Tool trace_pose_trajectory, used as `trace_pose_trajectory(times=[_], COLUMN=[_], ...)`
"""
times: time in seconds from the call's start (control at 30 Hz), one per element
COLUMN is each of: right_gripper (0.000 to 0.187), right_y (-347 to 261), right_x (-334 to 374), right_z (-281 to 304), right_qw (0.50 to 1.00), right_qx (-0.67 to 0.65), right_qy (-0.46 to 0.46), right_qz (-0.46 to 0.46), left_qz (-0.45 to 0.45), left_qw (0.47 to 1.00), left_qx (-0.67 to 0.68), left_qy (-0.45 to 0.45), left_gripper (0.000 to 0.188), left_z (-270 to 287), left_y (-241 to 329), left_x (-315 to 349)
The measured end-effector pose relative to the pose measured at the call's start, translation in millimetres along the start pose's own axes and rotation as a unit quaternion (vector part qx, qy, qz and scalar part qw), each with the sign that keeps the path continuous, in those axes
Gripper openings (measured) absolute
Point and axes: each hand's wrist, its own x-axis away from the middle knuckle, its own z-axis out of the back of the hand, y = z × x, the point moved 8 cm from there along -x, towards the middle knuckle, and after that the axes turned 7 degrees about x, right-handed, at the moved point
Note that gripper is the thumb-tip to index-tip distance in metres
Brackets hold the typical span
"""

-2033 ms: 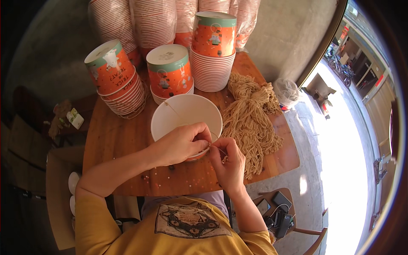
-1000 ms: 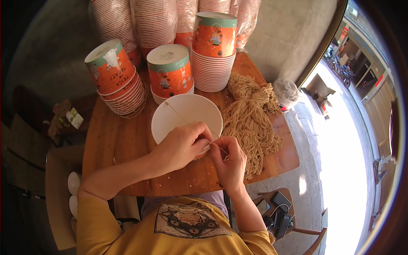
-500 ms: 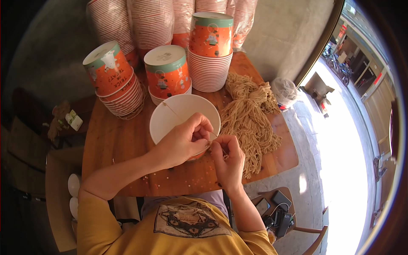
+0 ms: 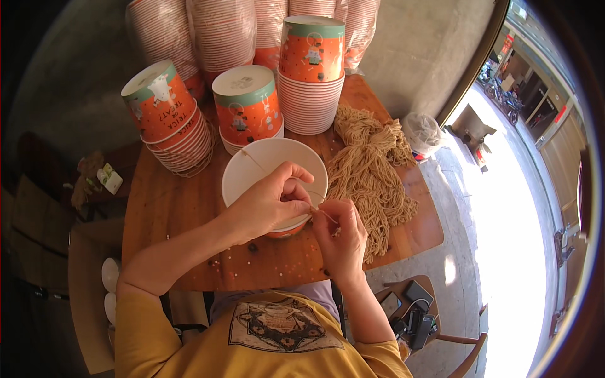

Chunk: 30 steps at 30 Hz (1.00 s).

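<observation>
- Left of the open bucket (image 4: 241, 184): leaning stack of upturned orange buckets (image 4: 170, 116), well apart.
- Across the bucket: thin cord (image 4: 254, 160), from far-left rim to beneath the hand; loops at the right rim. Judgement: a loosened pinch may let it slip; a hard tug may tip the bucket.
- Over bucket's near-right: left hand (image 4: 271, 203); forefinger raised off thumb, tucked fingers' hold hidden.
- At bucket's near-right rim: right hand (image 4: 340, 230); thumb and forefinger pinched closed on cord.
- Right of bucket: tan yarn bundle (image 4: 372, 189).
</observation>
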Motion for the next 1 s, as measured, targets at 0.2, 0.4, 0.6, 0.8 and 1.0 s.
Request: trace_pose_trajectory(times=[0.2, 0.4, 0.6, 0.8, 1.0], right_gripper=[0.022, 0.023, 0.02, 0.009, 0.004], right_y=[-6.6, -17.9, -5.1, 27.5, 40.3], right_x=[-2.3, -4.5, -3.9, 4.1, 12.1], right_z=[6.1, 8.6, 0.4, -13.7, -19.6], right_qw=[0.995, 0.987, 0.997, 0.976, 0.94], right_qx=[0.061, 0.095, 0.04, -0.184, -0.277], right_qy=[0.009, 0.014, -0.008, -0.043, -0.078], right_qz=[0.075, 0.132, 0.069, -0.105, -0.181], left_qz=[0.002, -0.017, -0.036, -0.031, -0.066], left_qw=[1.0, 0.999, 0.998, 0.996, 0.988], left_qx=[-0.012, -0.044, -0.056, -0.067, -0.137], left_qy=[0.0, 0.003, -0.023, -0.041, -0.021], left_gripper=[0.034, 0.029, 0.028, 0.027, 0.019], left_z=[-1.7, -2.4, -9.9, -13.7, -14.0], left_y=[-0.1, 4.0, -0.1, -1.3, 3.8], left_x=[-1.3, 1.3, 2.1, 2.3, 4.4])
